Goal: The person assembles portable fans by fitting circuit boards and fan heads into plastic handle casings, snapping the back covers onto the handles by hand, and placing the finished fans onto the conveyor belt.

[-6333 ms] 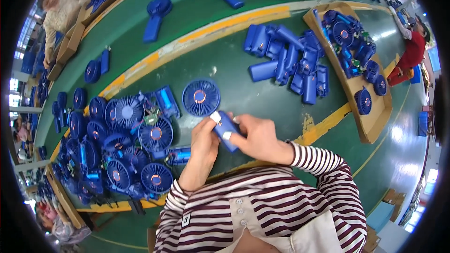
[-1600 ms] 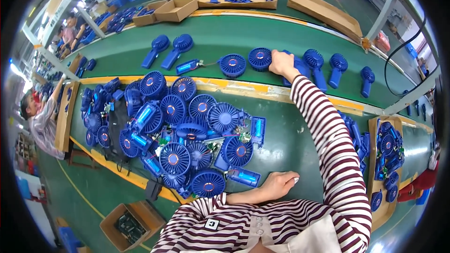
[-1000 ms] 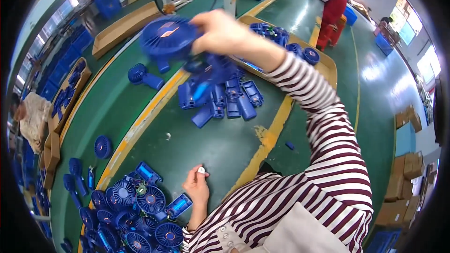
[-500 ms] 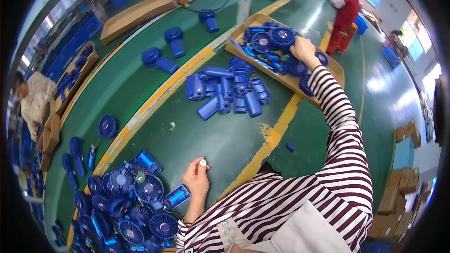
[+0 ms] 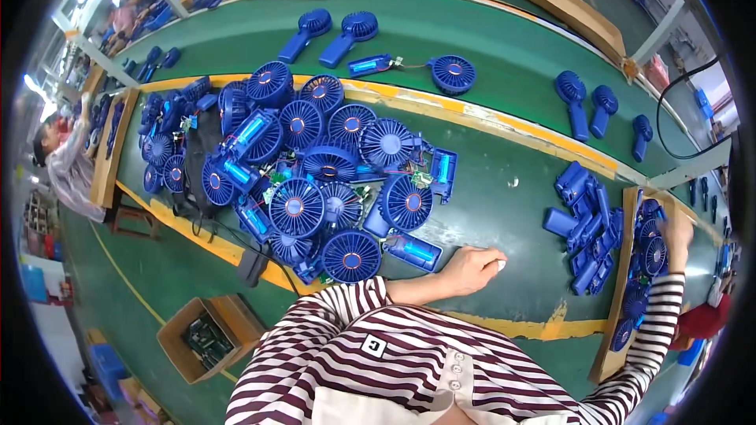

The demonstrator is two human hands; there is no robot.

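Observation:
My left hand (image 5: 472,270) rests low over the green bench with its fingers closed round a small white piece (image 5: 501,265), too small to name. Left of it, a heap of blue handheld fans (image 5: 295,206) lies with several housings open, showing blue batteries, wires and green circuit boards. At the far right, my right hand (image 5: 677,234) is over a cardboard tray (image 5: 628,248) of blue fan heads (image 5: 654,254). Its fingers are blurred at the tray's far end, and their grip is unclear. Between my hands sits a pile of blue handle shells (image 5: 584,228).
Beyond the yellow-edged rail, a green conveyor (image 5: 504,83) carries spaced-out blue fans (image 5: 360,27). An open carton (image 5: 206,338) with dark parts stands on the floor at lower left. One person (image 5: 71,161) is at the left, and a red-clothed person (image 5: 703,316) at the right.
The view has swung to the right, bringing the fan heap to the middle left and the tray to the right edge. My left hand still has the white piece; my right remains at the tray.

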